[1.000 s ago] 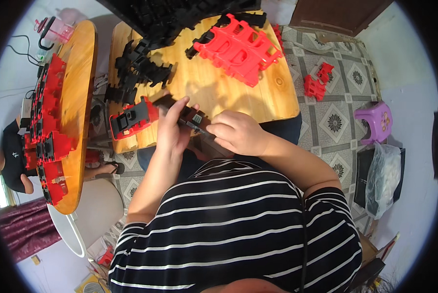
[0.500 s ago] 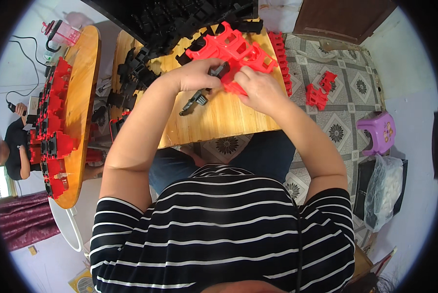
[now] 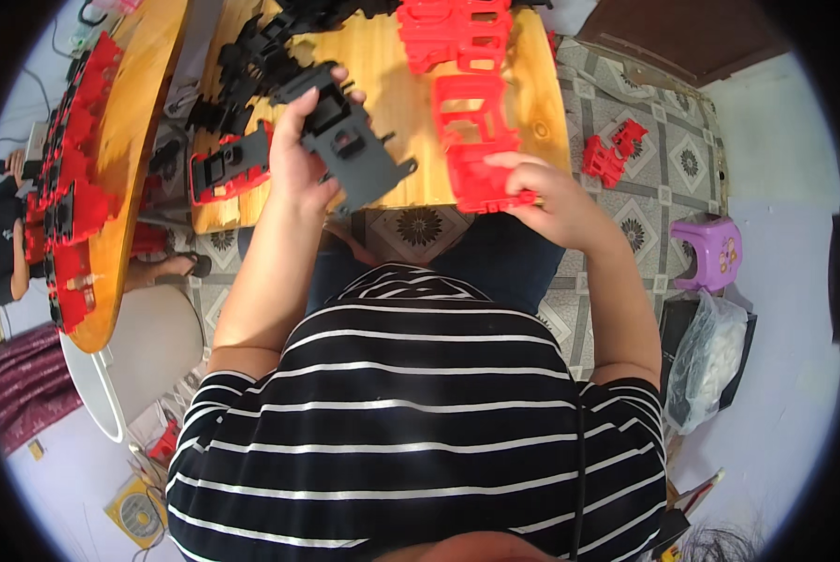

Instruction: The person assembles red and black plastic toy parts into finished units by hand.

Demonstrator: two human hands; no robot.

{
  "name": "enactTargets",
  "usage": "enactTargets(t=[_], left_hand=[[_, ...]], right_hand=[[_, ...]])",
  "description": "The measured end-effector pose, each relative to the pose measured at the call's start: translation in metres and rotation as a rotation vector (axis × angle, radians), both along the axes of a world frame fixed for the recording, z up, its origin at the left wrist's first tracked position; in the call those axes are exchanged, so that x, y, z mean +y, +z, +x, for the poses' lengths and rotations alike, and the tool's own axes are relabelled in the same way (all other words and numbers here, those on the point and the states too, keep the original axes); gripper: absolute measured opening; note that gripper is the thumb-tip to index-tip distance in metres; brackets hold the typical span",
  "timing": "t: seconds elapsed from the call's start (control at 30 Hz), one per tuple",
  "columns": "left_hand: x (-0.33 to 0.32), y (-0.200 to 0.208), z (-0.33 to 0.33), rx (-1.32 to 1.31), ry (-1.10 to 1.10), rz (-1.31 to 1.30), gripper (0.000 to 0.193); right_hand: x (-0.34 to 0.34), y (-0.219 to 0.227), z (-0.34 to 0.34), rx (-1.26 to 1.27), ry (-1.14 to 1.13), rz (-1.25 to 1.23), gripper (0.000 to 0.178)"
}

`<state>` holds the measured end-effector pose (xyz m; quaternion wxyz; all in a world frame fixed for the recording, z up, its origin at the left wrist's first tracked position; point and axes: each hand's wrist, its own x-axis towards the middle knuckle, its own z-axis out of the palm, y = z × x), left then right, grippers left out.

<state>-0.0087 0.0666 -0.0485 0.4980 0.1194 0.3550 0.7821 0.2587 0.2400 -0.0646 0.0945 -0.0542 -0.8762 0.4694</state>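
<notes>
My left hand [image 3: 305, 155] grips a black plastic part [image 3: 362, 157], a flat plate with a square opening and small prongs, raised over the near edge of the wooden table [image 3: 406, 112]. In my right hand [image 3: 553, 199] is a red plastic frame [image 3: 476, 140] with cut-out windows, held by its lower right corner and tilted up. The two parts are apart. Just beyond the held frame lie more red plastic frames [image 3: 453, 37]. A red piece with a black plate on it [image 3: 233, 167] sits at the table's left corner, beside my left forearm.
Black plastic parts [image 3: 251, 70] are heaped at the table's far left. On the left, an oval wooden table [image 3: 148, 103] carries a row of red-and-black assemblies [image 3: 78, 197]; a person [image 3: 3, 225] is beyond it. Right, red pieces [image 3: 615, 155] lie on the floor near a purple stool [image 3: 710, 253].
My hands have moved apart and nearer to me. The left now holds up a black plate part, the right a single red frame. The camera view has shifted too.
</notes>
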Motion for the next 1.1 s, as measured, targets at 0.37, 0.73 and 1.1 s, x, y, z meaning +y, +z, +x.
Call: enactTargets(t=[0.37,0.73,1.1], left_hand=[[-0.06,-0.014,0.034,-0.026,0.063,-0.006,0.048],[-0.007,-0.003,0.062,0.18,0.051,0.122,0.048],[0.059,-0.092,-0.028,0.829,0.104,-0.275,0.069]], right_hand=[[0.002,0.019,-0.075,-0.2,0.29,0.158,0.038],[-0.092,0.058,-0.086,0.209,-0.18,0.368,0.063],[-0.019,0.018,-0.077,0.022,-0.647,0.237,0.056]])
